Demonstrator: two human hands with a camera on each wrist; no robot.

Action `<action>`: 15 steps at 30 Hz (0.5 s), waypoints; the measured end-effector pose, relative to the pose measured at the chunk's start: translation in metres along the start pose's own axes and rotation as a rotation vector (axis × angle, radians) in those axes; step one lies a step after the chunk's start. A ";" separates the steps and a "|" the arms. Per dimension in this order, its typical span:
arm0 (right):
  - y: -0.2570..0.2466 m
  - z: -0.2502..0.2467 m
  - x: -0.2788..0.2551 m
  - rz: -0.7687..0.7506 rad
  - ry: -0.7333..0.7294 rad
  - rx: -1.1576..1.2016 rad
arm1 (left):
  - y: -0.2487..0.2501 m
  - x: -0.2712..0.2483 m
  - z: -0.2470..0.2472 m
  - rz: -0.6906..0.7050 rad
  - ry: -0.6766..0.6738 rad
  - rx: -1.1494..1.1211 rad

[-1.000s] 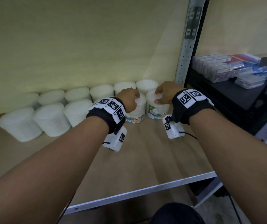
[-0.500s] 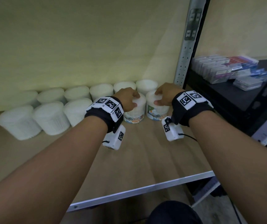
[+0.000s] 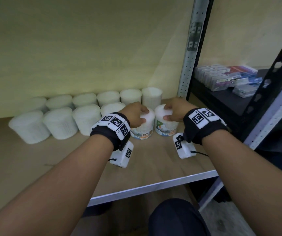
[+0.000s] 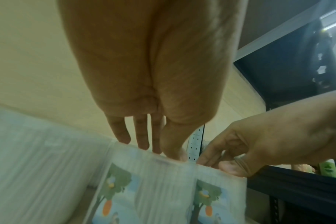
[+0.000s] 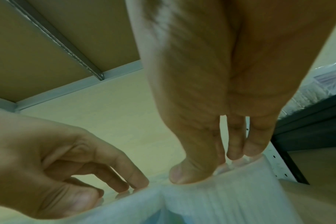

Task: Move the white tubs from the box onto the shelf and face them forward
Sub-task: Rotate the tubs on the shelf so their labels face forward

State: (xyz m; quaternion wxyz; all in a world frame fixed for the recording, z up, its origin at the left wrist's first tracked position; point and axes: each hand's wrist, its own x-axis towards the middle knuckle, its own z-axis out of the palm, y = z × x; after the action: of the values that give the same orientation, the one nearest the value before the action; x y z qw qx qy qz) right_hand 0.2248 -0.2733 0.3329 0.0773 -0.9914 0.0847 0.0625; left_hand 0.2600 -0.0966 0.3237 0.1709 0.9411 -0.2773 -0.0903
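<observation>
Two white tubs with picture labels stand side by side on the wooden shelf (image 3: pixel 154 160), at the right end of the front row. My left hand (image 3: pixel 137 114) grips the lid of the left tub (image 3: pixel 143 132) from above, thumb on the near rim and fingers over the top. My right hand (image 3: pixel 172 111) grips the right tub (image 3: pixel 166 126) the same way. Both labels (image 4: pixel 113 192) face me. Several more white tubs (image 3: pixel 58 123) stand in two rows to the left, with plain sides showing. The box is out of view.
A grey perforated upright (image 3: pixel 190 48) rises just right of the tubs. Beyond it, a black shelf (image 3: pixel 222 106) holds stacked flat packets (image 3: pixel 225 77). The yellow wall (image 3: pixel 85 48) backs the shelf. The metal front edge (image 3: pixel 154 186) runs below my wrists.
Both hands stay on the same two tubs, with only a slight shift of the view. The tubs' labels still face me.
</observation>
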 end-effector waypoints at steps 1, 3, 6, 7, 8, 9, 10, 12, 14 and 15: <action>0.001 0.001 -0.006 0.002 -0.001 0.001 | 0.002 -0.005 0.001 0.006 -0.002 0.005; 0.002 0.002 -0.015 0.005 -0.003 0.009 | 0.006 -0.013 0.003 0.015 -0.005 0.015; 0.005 0.003 -0.034 0.015 -0.010 0.031 | 0.013 -0.027 0.005 0.027 -0.018 0.028; 0.006 0.004 -0.040 0.014 -0.009 0.030 | 0.015 -0.032 0.007 0.028 -0.025 0.029; 0.007 0.005 -0.047 0.010 -0.008 0.027 | 0.018 -0.036 0.008 0.029 -0.033 0.027; 0.009 0.005 -0.054 0.006 -0.007 0.022 | 0.020 -0.041 0.009 0.029 -0.039 0.022; 0.010 0.006 -0.061 0.001 -0.006 0.018 | 0.023 -0.046 0.011 0.030 -0.042 0.019; 0.014 0.007 -0.073 -0.005 -0.004 0.015 | 0.028 -0.055 0.013 0.050 -0.039 0.032; 0.017 0.008 -0.085 -0.006 -0.009 0.018 | 0.033 -0.064 0.016 0.074 -0.033 0.054; 0.019 0.009 -0.091 -0.006 -0.008 0.021 | 0.036 -0.068 0.017 0.082 -0.033 0.061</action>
State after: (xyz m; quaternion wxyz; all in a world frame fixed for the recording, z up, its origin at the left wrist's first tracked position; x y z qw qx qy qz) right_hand 0.1313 -0.2757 0.3339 0.0881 -0.9906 0.0820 0.0652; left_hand 0.1815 -0.0918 0.3261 0.1409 0.9322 -0.3211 -0.0900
